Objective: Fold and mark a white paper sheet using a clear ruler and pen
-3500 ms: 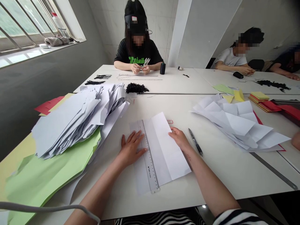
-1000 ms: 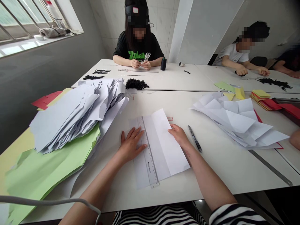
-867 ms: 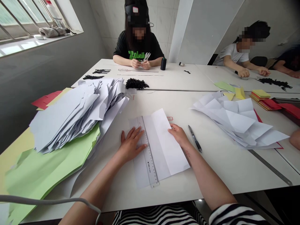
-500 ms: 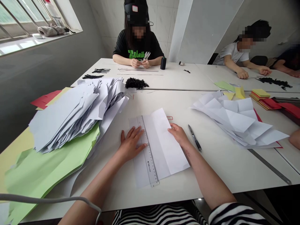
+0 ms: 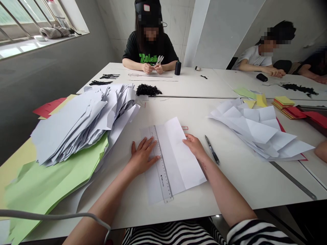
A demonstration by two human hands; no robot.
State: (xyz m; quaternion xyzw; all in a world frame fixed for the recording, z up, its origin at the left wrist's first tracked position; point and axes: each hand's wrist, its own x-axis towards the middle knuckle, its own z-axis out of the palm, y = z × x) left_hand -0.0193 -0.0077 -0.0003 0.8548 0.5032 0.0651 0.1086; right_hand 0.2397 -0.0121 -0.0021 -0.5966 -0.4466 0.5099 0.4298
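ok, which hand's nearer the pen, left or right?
Right. The right hand, at the paper's right edge, is just left of the pen; the left hand is farther left, across the paper, at the ruler.

Ruler [image 5: 163,170]: clear, dark tick marks along its edge. Sheet [image 5: 176,146] under it: white. Tabletop [image 5: 194,211]: white too. Right of ruler: pen [image 5: 212,150] black and grey; loose papers [image 5: 260,129] white, red showing at their edge; far right, pad stack [image 5: 283,102] in yellow and red layers. Left of ruler: pile [image 5: 74,122] white, slightly bluish; light green sheets [image 5: 58,180]; pale yellow sheet [image 5: 20,153]; red sheets [image 5: 48,108]. Beyond ruler: cord bundle [image 5: 148,90] and spool [image 5: 178,68] black; shirt [image 5: 167,47] black with green lettering. Nearer than ruler: sleeve [image 5: 258,233] black-and-white striped, cable [image 5: 63,216] grey.
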